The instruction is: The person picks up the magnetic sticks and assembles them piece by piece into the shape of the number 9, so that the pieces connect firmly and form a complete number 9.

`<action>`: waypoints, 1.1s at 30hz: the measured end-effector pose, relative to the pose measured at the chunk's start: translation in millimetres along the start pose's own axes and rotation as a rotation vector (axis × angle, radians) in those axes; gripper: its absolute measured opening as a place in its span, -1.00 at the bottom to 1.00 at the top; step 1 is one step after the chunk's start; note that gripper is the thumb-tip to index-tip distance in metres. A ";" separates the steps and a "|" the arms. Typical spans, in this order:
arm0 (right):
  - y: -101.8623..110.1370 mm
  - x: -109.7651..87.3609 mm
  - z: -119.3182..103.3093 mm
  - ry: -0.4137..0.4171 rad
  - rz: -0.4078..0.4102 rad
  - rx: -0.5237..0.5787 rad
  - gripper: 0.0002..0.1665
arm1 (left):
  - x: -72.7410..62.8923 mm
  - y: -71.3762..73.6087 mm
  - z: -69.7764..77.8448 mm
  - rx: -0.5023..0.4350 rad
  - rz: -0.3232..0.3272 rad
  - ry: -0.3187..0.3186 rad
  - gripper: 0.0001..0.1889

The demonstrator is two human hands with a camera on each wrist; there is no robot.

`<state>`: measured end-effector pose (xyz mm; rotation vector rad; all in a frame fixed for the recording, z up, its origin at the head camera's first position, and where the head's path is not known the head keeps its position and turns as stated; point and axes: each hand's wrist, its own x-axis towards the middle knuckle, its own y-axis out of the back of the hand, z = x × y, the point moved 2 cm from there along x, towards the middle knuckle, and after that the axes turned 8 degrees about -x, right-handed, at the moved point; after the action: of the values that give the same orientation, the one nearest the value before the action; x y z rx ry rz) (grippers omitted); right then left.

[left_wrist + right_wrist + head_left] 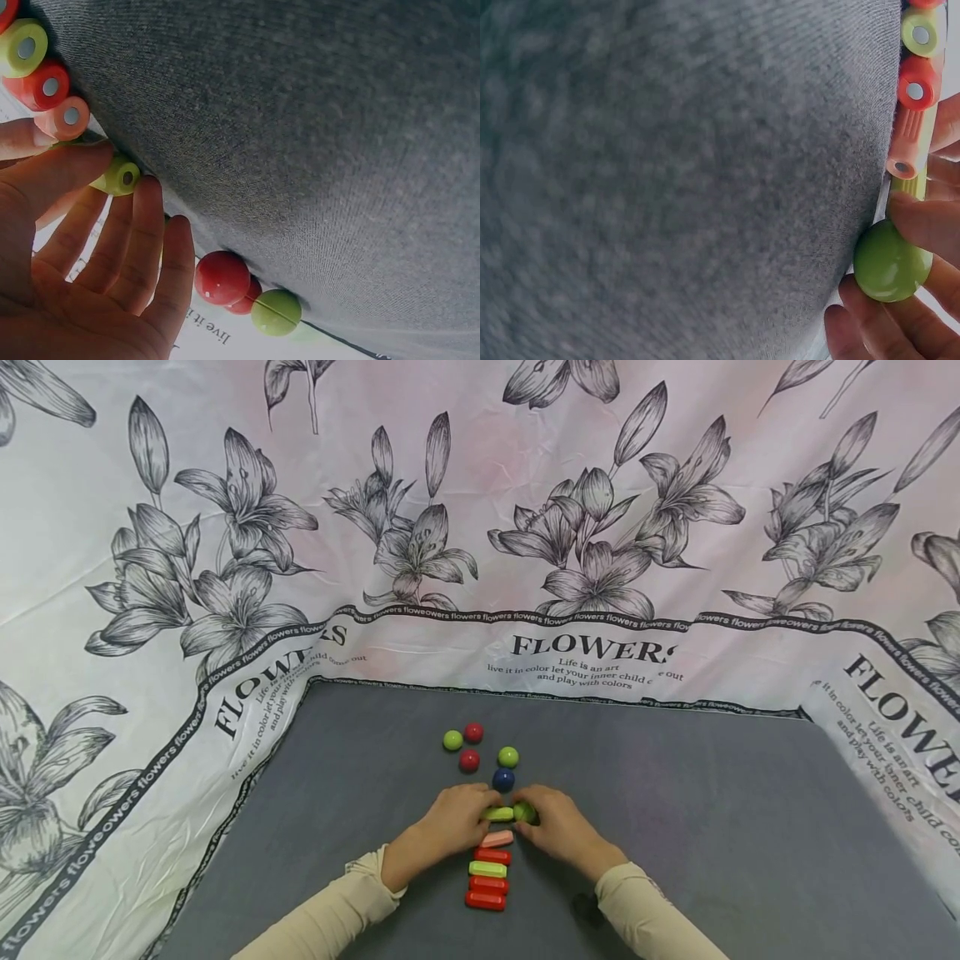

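My left hand pinches a yellow-green magnetic rod between thumb and fingers. In the left wrist view the rod's end shows a grey magnet disc. Facing it, my right hand holds a green ball between thumb and fingers. The ball sits at the rod's right end; whether they touch I cannot tell. Just nearer to me lies a pink rod, slightly slanted. Below it runs a column of a red rod, a yellow-green rod and two more red rods.
Beyond the hands lie a blue ball, a loose green ball, a yellow-green ball and two red balls. The grey tabletop meets a flower-printed cloth at the back and sides.
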<state>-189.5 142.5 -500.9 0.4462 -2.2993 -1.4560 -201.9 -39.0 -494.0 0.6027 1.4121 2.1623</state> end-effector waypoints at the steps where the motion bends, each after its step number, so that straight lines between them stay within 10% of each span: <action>1: -0.3 -0.1 0.0 0.001 -0.001 -0.002 -0.67 | 0.1 -0.1 -0.2 -0.003 0.000 0.002 -0.76; 33: -5.3 1.2 -3.0 -0.020 -0.002 -0.042 -0.69 | -0.7 3.4 8.3 0.015 0.050 -0.020 -0.76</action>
<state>-188.8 137.4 -504.3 0.4238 -2.2790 -1.5135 -196.9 -34.7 -487.9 0.6701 1.4182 2.1796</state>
